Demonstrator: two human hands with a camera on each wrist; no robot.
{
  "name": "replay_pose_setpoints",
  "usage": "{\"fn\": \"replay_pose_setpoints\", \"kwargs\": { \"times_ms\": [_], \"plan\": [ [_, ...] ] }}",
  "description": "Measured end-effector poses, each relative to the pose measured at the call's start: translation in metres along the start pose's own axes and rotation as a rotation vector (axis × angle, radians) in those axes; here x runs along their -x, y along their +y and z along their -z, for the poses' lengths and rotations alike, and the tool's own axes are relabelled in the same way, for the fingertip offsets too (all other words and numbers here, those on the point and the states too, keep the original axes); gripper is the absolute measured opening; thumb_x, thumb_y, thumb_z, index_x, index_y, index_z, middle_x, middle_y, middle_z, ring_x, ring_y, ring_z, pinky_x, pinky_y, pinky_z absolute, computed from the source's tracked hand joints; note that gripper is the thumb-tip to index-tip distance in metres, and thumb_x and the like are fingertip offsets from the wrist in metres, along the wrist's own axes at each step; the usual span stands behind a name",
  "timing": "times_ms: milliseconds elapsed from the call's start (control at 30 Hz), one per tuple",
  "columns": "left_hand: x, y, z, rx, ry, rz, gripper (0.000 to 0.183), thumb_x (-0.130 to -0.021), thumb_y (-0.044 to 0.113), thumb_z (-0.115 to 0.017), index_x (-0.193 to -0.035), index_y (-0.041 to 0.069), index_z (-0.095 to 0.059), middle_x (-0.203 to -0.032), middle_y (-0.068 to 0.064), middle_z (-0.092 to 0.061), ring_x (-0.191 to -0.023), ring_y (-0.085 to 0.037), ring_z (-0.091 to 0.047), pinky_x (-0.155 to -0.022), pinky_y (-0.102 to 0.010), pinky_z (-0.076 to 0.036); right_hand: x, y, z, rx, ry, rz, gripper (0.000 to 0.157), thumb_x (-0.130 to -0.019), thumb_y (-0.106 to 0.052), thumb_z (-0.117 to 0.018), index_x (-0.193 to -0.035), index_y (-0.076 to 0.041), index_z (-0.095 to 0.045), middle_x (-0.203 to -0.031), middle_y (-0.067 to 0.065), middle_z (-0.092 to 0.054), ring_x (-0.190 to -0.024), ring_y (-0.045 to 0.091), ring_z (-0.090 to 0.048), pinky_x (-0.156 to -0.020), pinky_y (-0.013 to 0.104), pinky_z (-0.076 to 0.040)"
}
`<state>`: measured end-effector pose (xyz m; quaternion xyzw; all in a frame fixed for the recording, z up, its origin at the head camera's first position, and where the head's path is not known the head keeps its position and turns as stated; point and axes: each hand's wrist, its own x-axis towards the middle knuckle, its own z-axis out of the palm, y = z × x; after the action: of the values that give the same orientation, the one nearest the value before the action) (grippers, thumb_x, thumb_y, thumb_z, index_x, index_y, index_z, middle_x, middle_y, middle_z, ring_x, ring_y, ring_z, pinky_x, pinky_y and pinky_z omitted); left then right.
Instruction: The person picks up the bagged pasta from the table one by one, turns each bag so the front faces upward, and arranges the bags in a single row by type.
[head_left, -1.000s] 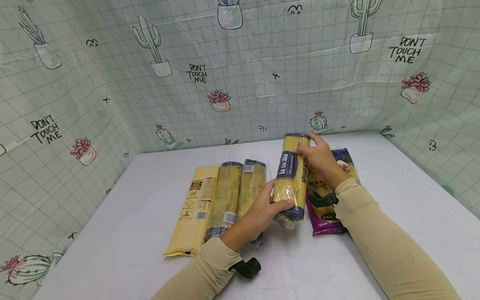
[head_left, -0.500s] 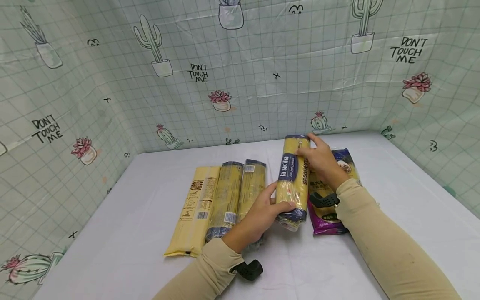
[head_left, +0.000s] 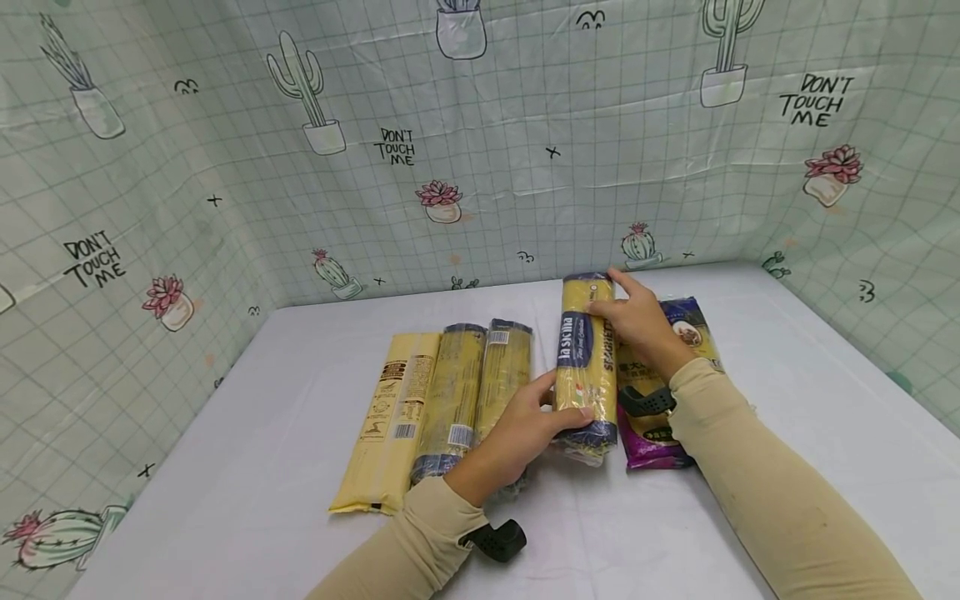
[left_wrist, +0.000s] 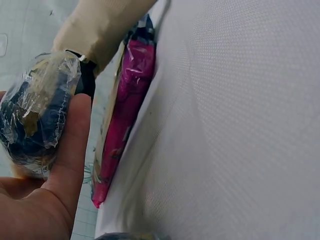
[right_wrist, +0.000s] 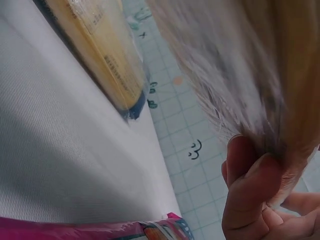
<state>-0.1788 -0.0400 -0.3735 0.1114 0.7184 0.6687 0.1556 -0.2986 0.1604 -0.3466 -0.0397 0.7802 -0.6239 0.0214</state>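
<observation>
Both hands hold one spaghetti packet [head_left: 577,375], yellow with dark blue ends and a blue label, above the table with its printed face toward the head camera. My left hand [head_left: 525,425] grips its near lower end, thumb across the front. The right hand [head_left: 637,321] grips the far upper part from the right side. In the left wrist view the packet's crinkled clear end [left_wrist: 37,110] sits between thumb and fingers. The right wrist view shows my right fingers [right_wrist: 255,185] curled at the packet's edge; its wrap is blurred there.
Left of the hands lie a plain yellow packet [head_left: 386,421] and two blue-ended spaghetti packets, one [head_left: 453,383] beside the other [head_left: 504,367]. A purple-and-yellow pasta bag [head_left: 652,433] lies right, partly under the right forearm. A patterned curtain [head_left: 495,150] surrounds the white table [head_left: 285,433].
The held spaghetti packet has turned slightly, becoming more upright in the head view, and its far end has shifted a little left and down. Both hands keep their hold; the other packets stay put.
</observation>
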Motion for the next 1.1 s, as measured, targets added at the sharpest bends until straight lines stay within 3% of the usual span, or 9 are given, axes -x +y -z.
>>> {"fn": "replay_pose_setpoints", "kwargs": {
  "times_ms": [267, 400, 467, 567, 700, 800, 933, 1100],
  "plan": [
    [0.000, 0.003, 0.001, -0.085, 0.028, -0.022, 0.051, -0.089, 0.023, -0.076, -0.137, 0.014, -0.059, -0.109, -0.004, -0.061, -0.088, -0.014, -0.066, -0.073, -0.028, -0.053, 0.001, 0.000, -0.001, 0.018, -0.008, -0.016, 0.080, -0.099, -0.025, -0.060, -0.163, -0.021, -0.012, -0.134, 0.027, -0.050, -0.087, 0.019, -0.064, -0.071, 0.032, -0.056],
    [0.001, 0.005, 0.002, -0.135, 0.053, -0.044, 0.049, -0.088, 0.026, -0.077, -0.132, 0.012, -0.061, -0.108, -0.002, -0.063, -0.089, -0.014, -0.064, -0.075, -0.027, -0.051, 0.002, -0.002, -0.001, 0.048, -0.004, -0.006, 0.070, -0.102, -0.028, -0.054, -0.162, -0.017, -0.020, -0.134, 0.024, -0.051, -0.072, 0.013, -0.057, -0.065, 0.030, -0.052],
    [0.001, 0.006, 0.003, -0.141, 0.056, -0.048, 0.047, -0.088, 0.026, -0.077, -0.130, 0.011, -0.062, -0.107, -0.002, -0.063, -0.089, -0.014, -0.064, -0.075, -0.027, -0.051, 0.002, -0.004, 0.000, 0.054, -0.015, 0.005, 0.067, -0.102, -0.028, -0.052, -0.161, -0.014, -0.023, -0.130, 0.020, -0.052, -0.063, 0.011, -0.050, -0.061, 0.030, -0.049],
    [0.001, 0.007, 0.003, -0.149, 0.061, -0.046, 0.046, -0.088, 0.026, -0.078, -0.129, 0.011, -0.063, -0.106, -0.002, -0.063, -0.089, -0.013, -0.065, -0.074, -0.027, -0.051, 0.003, -0.006, 0.002, 0.023, -0.068, -0.001, 0.064, -0.102, -0.023, -0.051, -0.160, -0.012, -0.025, -0.112, 0.016, -0.054, -0.057, 0.011, -0.042, -0.057, 0.030, -0.045],
    [0.001, 0.006, 0.002, -0.185, 0.071, -0.047, 0.045, -0.088, 0.027, -0.078, -0.127, 0.011, -0.064, -0.105, 0.001, -0.065, -0.088, -0.011, -0.066, -0.075, -0.027, -0.052, 0.004, -0.009, 0.006, 0.012, -0.177, -0.024, 0.062, -0.103, -0.022, -0.052, -0.157, -0.004, -0.028, -0.106, 0.015, -0.054, -0.067, 0.012, -0.054, -0.065, 0.032, -0.052],
    [0.001, 0.006, 0.002, -0.212, 0.072, -0.044, 0.043, -0.088, 0.028, -0.078, -0.125, 0.012, -0.064, -0.104, 0.003, -0.066, -0.087, -0.010, -0.066, -0.076, -0.028, -0.052, 0.004, -0.011, 0.008, 0.047, -0.243, -0.033, 0.062, -0.103, -0.027, -0.052, -0.155, 0.000, -0.030, -0.120, 0.019, -0.054, -0.078, 0.016, -0.060, -0.075, 0.036, -0.056],
    [0.002, 0.005, 0.001, -0.251, 0.067, -0.043, 0.043, -0.089, 0.029, -0.078, -0.125, 0.013, -0.063, -0.103, 0.004, -0.066, -0.087, -0.010, -0.065, -0.077, -0.030, -0.053, 0.004, -0.013, 0.009, 0.079, -0.275, -0.041, 0.063, -0.104, -0.030, -0.052, -0.154, 0.002, -0.032, -0.129, 0.025, -0.053, -0.085, 0.019, -0.065, -0.079, 0.039, -0.057],
    [0.001, 0.005, 0.000, -0.297, 0.064, -0.038, 0.045, -0.089, 0.032, -0.077, -0.126, 0.012, -0.063, -0.103, 0.004, -0.066, -0.088, -0.009, -0.065, -0.077, -0.030, -0.053, 0.004, -0.015, 0.010, 0.088, -0.275, -0.043, 0.061, -0.105, -0.033, -0.050, -0.150, 0.006, -0.037, -0.126, 0.028, -0.058, -0.088, 0.025, -0.070, -0.079, 0.040, -0.058]
  ]
}}
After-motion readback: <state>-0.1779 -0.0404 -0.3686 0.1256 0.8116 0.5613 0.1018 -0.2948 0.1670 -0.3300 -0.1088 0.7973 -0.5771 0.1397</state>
